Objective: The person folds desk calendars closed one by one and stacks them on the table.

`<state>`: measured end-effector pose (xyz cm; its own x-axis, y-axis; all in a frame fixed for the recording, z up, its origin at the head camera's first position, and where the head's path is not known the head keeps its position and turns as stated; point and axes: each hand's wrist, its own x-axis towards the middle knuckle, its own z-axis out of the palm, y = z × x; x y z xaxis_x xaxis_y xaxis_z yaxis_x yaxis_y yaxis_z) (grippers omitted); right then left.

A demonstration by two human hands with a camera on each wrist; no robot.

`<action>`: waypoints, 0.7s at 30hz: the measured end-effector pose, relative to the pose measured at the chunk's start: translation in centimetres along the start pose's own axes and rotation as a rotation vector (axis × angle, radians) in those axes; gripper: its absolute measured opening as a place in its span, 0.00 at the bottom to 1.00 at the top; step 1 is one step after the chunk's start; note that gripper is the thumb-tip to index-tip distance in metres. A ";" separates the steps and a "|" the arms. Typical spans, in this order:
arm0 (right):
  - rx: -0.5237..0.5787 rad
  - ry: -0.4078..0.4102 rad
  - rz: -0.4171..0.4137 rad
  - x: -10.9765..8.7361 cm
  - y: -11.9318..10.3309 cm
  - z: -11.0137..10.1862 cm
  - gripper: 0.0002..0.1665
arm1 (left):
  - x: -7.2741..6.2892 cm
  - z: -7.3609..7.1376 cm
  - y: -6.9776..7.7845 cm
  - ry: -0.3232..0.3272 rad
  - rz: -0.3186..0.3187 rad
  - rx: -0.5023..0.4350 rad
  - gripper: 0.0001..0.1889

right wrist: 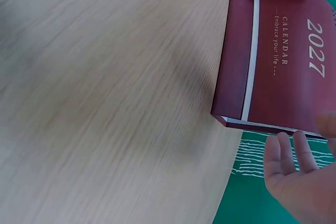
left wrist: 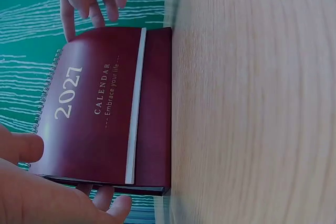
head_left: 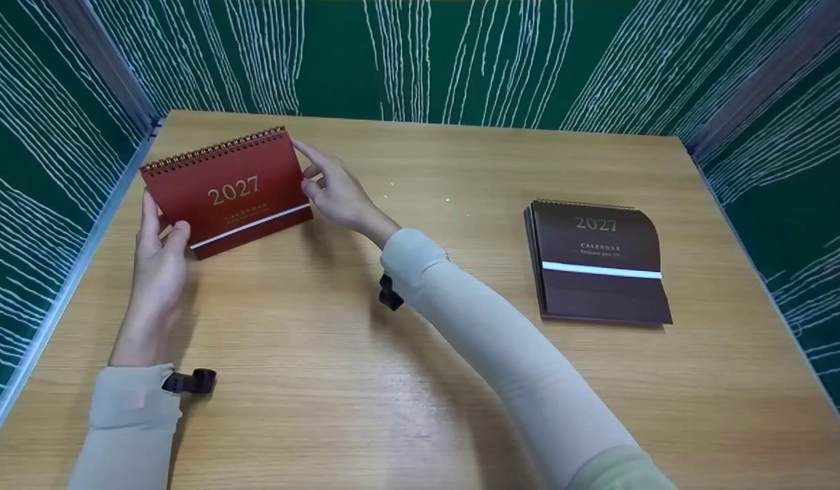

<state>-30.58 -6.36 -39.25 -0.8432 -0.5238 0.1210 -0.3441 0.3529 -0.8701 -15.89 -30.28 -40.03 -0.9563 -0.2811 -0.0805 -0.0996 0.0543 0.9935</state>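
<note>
A red desk calendar (head_left: 233, 197), spiral bound along its top and marked 2027 with a white band, stands tilted back on the wooden table at the far left. My left hand (head_left: 160, 265) holds its left side, the thumb in front and the fingers partly hidden behind the edge. At the right side is my right hand (head_left: 338, 194), with the index finger reaching to the top corner. Its thumb (right wrist: 328, 124) overlaps the cover in the right wrist view, while the other fingers are loosely spread beside the edge.
A dark brown desk calendar (head_left: 600, 269) with a white band lies on the right part of the wooden table (head_left: 420, 381). Green walls (head_left: 338, 54) with white streaks enclose the table's back and sides. Small white specks (head_left: 447, 200) dot the tabletop.
</note>
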 end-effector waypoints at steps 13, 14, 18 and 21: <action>0.107 0.025 0.068 1.1 -1.2 0.7 0.39 | 0.8 -0.1 -0.4 0.072 -0.051 0.029 0.38; 0.113 0.027 0.068 1.2 -1.2 0.7 0.39 | 0.8 0.0 -0.4 0.078 -0.053 0.032 0.37; 0.121 0.025 0.059 1.2 -1.0 0.9 0.40 | 0.8 0.1 -0.1 0.094 -0.058 0.038 0.37; 0.110 0.020 0.069 1.2 -1.0 0.9 0.41 | 0.8 0.2 0.1 0.090 -0.063 0.036 0.37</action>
<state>-30.87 -8.08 -38.69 -0.8718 -0.4852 0.0679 -0.2388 0.2998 -0.9237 -16.75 -30.30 -40.01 -0.9196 -0.3696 -0.1332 -0.1698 0.0681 0.9831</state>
